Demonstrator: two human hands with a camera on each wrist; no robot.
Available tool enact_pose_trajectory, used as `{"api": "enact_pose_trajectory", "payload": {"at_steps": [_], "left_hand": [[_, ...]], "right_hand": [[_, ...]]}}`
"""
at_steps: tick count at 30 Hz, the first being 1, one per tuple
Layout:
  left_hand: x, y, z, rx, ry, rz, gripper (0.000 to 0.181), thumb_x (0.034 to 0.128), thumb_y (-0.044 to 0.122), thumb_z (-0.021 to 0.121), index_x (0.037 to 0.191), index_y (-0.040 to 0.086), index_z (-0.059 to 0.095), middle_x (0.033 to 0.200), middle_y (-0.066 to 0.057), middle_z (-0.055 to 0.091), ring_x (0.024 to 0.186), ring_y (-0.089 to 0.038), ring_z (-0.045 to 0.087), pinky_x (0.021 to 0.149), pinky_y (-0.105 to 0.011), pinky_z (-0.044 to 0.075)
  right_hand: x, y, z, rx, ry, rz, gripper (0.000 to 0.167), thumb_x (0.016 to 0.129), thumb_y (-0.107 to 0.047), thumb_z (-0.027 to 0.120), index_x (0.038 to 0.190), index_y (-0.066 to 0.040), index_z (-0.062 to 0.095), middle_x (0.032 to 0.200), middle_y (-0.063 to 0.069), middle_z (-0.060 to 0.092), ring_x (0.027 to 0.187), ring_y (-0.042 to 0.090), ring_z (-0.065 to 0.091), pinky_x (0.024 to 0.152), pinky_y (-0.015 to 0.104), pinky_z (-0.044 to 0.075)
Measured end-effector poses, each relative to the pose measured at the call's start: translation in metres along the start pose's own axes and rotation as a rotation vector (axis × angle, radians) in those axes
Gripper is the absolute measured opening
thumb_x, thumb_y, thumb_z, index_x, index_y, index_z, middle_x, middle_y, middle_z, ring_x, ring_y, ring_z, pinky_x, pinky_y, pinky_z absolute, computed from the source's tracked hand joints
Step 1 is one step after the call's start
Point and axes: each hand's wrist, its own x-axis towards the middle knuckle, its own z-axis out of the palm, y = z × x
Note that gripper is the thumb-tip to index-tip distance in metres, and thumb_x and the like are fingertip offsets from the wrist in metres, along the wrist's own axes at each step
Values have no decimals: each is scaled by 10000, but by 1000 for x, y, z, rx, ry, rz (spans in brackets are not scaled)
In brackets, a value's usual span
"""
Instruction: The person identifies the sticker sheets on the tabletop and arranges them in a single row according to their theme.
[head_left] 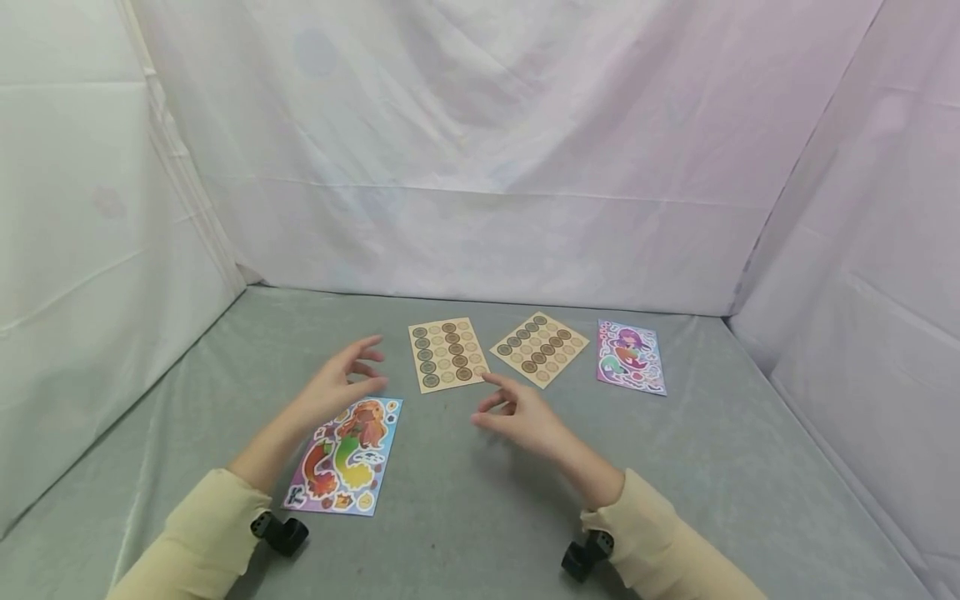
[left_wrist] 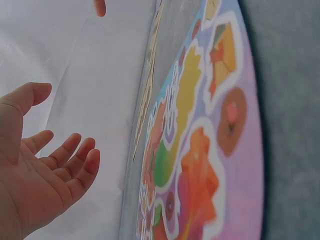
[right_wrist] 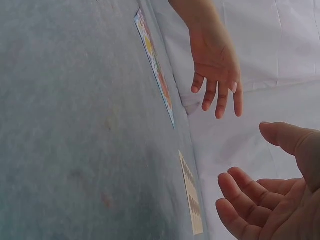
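My left hand (head_left: 341, 387) hovers over the top left part of a mermaid sticker sheet (head_left: 348, 458), which lies flat at the left front. Its fingers are loosely bent and hold nothing; the left wrist view shows the palm (left_wrist: 45, 190) bare. To the right, my right hand (head_left: 525, 417) is raised above the table, just in front of a beige sheet of round stickers (head_left: 442, 364). In the right wrist view the fingers of this hand (right_wrist: 270, 200) are relaxed, with nothing between them. The two hands face each other, apart.
A second beige sheet of round stickers (head_left: 540, 348) lies tilted right of the first. Farther right lies a smaller purple mermaid sticker sheet (head_left: 630, 358). The grey cloth tabletop (head_left: 450, 533) is bordered by white curtains (head_left: 480, 242) at the back and both sides.
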Motion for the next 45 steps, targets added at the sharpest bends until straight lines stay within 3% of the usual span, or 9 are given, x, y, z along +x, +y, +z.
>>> {"api": "enact_pose_trajectory", "payload": {"at_steps": [13, 22, 33, 40, 45], "left_hand": [[12, 12, 18, -68, -16, 23, 653, 907, 141, 661, 1467, 64, 334, 1297, -217, 498, 1138, -352, 517, 913, -512, 451], [16, 23, 29, -28, -12, 45, 663, 891, 123, 676, 1462, 60, 344, 1293, -216, 513, 1126, -346, 528, 892, -498, 463], [23, 33, 42, -57, -48, 6, 678, 897, 196, 680, 1478, 123, 337, 1305, -120, 518, 1201, -352, 481, 928, -518, 423], [30, 37, 51, -70, -62, 41, 648, 901, 155, 673, 1467, 120, 361, 1319, -167, 513, 1192, -328, 491, 928, -525, 422], [34, 44, 58, -83, -65, 36, 617, 901, 157, 671, 1452, 148, 395, 1297, -126, 530, 1184, -340, 494, 913, -515, 428]], "right_hand": [[-7, 7, -23, 14, 60, 43, 678, 848, -157, 732, 1436, -52, 412, 1047, 117, 658, 894, 222, 640, 744, 344, 526], [-10, 16, -39, 1, 120, 44, 638, 859, -131, 715, 1418, -26, 426, 1148, 235, 616, 938, 277, 631, 757, 360, 520], [-16, 22, -56, -45, 184, 71, 615, 873, -143, 704, 1416, -40, 434, 1202, 231, 588, 996, 329, 609, 785, 392, 519], [-20, 22, -66, -47, 214, 74, 600, 883, -149, 694, 1404, -6, 432, 1229, 251, 562, 1034, 343, 604, 860, 421, 506], [-23, 21, -72, -32, 242, 70, 575, 885, -153, 694, 1385, 1, 456, 1234, 254, 556, 1041, 347, 601, 883, 417, 497]]}}
